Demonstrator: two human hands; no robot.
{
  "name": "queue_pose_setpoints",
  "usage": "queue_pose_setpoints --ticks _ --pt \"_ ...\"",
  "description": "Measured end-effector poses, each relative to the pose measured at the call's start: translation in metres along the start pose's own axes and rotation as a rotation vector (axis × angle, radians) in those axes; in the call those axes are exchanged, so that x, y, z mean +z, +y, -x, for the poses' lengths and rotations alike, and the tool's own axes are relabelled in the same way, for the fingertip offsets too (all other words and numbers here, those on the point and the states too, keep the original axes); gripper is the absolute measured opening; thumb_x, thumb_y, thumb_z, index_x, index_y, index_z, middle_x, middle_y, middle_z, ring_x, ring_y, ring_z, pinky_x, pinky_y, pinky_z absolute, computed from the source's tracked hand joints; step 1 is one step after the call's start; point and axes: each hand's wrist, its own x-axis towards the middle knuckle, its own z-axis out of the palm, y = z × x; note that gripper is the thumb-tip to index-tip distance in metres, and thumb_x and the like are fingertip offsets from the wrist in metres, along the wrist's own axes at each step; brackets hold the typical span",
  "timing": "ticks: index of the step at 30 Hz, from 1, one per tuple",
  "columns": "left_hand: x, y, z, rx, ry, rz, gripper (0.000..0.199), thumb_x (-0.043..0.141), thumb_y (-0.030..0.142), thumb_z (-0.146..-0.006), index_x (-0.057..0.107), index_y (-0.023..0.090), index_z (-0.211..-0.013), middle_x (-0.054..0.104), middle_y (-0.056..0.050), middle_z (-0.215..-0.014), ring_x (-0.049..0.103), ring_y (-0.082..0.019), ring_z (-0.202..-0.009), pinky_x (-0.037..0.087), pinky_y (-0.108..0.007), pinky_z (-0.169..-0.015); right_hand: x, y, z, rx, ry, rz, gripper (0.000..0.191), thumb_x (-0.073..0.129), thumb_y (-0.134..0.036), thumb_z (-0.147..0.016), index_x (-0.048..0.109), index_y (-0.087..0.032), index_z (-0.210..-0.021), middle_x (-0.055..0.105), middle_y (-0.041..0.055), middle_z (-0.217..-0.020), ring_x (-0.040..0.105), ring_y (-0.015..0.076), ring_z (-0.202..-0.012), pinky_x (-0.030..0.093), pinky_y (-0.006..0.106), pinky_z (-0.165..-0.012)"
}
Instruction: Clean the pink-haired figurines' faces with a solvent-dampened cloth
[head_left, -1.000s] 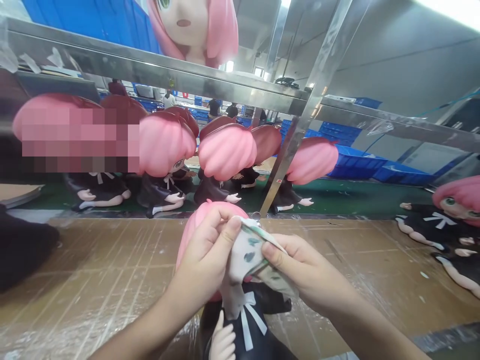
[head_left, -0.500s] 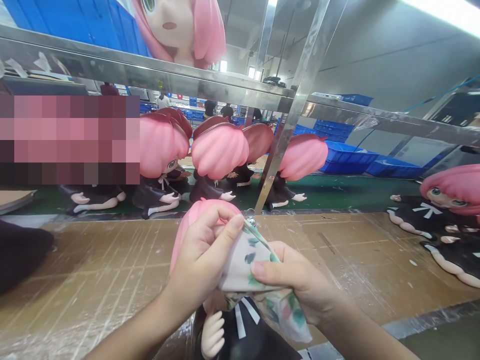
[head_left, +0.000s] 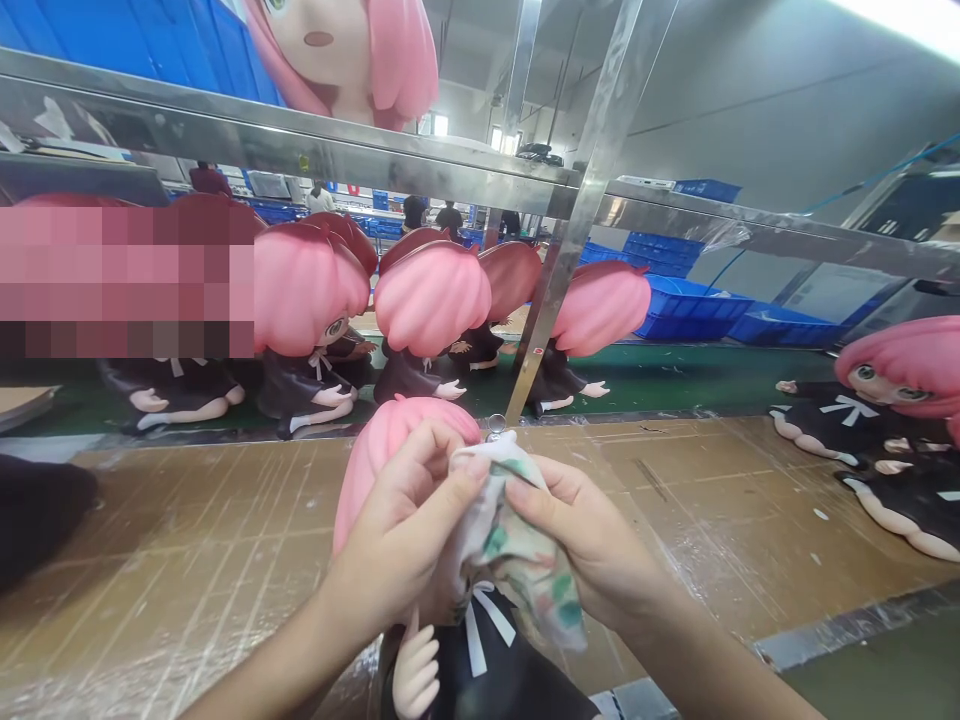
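Between my hands is a white cloth (head_left: 517, 535) with green leaf and reddish prints, bunched and hanging down at its right side. My left hand (head_left: 416, 505) pinches its upper left edge between thumb and fingers. On the right, my right hand (head_left: 581, 530) grips the other side, thumb on top. Directly behind and below the cloth sits a doll figure (head_left: 480, 670) with pink hair, a black dress and a white ribbon bow. Its face is hidden by the cloth and my hands. A small metal ring (head_left: 496, 426) shows just beyond the cloth.
The figure is on a brown cardboard-covered bench (head_left: 247, 520). Beyond it, several similar pink-haired figures (head_left: 435, 300) line a green surface (head_left: 697, 375). More figures (head_left: 862, 405) sit at right. A metal post (head_left: 559, 260) and shelf rail (head_left: 337, 150) cross ahead; blue crates (head_left: 694, 305) stand behind.
The cloth was stretched flatter between my hands and is now more bunched. My right hand has moved up and closer to my left. The whole view has shifted slightly.
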Motion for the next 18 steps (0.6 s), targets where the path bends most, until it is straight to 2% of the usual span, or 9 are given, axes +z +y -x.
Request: queue_pose_setpoints --ticks 2,5,12,16,18 --pt "-0.0011 -0.0002 -0.0020 0.008 0.040 0.003 0.034 0.069 0.042 -0.088 0.049 0.017 -0.077 0.050 0.005 -0.069 0.044 -0.004 -0.060 0.040 -0.011 -0.054 0.0018 -0.0009 -0.0010 0.003 -0.004 -0.048 0.030 0.079 -0.038 -0.081 0.073 -0.019 -0.103 0.064 0.0000 -0.077 0.055 0.0079 -0.064 0.047 0.019 -0.062" --pt "0.0003 -0.0023 -0.0041 -0.010 0.072 0.038 0.032 0.067 0.044 -0.090 0.048 0.019 -0.081 0.053 0.004 -0.069 0.045 -0.005 -0.057 0.040 -0.013 -0.051 0.0043 -0.0015 -0.0015 0.071 -0.025 -0.130 0.030 0.079 -0.035 -0.081 0.072 -0.017 -0.105 0.066 0.0021 -0.081 0.059 0.0091 -0.069 0.049 0.019 -0.066" --pt "0.0081 -0.0028 -0.0016 0.001 0.064 0.068 0.032 0.071 0.040 -0.087 0.049 0.019 -0.079 0.055 0.005 -0.066 0.043 -0.004 -0.051 0.038 -0.012 -0.046 0.0021 0.0023 0.0016 0.166 -0.071 -0.171 0.031 0.081 -0.037 -0.078 0.074 -0.012 -0.094 0.068 0.0040 -0.075 0.060 0.0078 -0.060 0.048 0.017 -0.061" --pt "0.0081 0.0000 -0.0003 0.026 0.049 0.115 0.026 0.071 0.035 -0.087 0.050 0.021 -0.082 0.059 0.005 -0.062 0.049 -0.005 -0.048 0.042 -0.012 -0.045 0.0046 0.0056 0.0036 0.170 -0.071 -0.248 0.028 0.079 -0.033 -0.081 0.074 -0.012 -0.098 0.069 0.0046 -0.075 0.062 0.0089 -0.063 0.049 0.019 -0.067" --pt "0.0080 0.0006 -0.0009 0.061 0.070 0.121 0.022 0.071 0.032 -0.087 0.051 0.022 -0.088 0.064 0.004 -0.069 0.056 -0.008 -0.052 0.046 -0.014 -0.047 0.0067 0.0073 0.0042 0.156 -0.075 -0.300 0.025 0.075 -0.028 -0.084 0.074 -0.013 -0.104 0.070 0.0047 -0.077 0.064 0.0100 -0.065 0.050 0.021 -0.071"
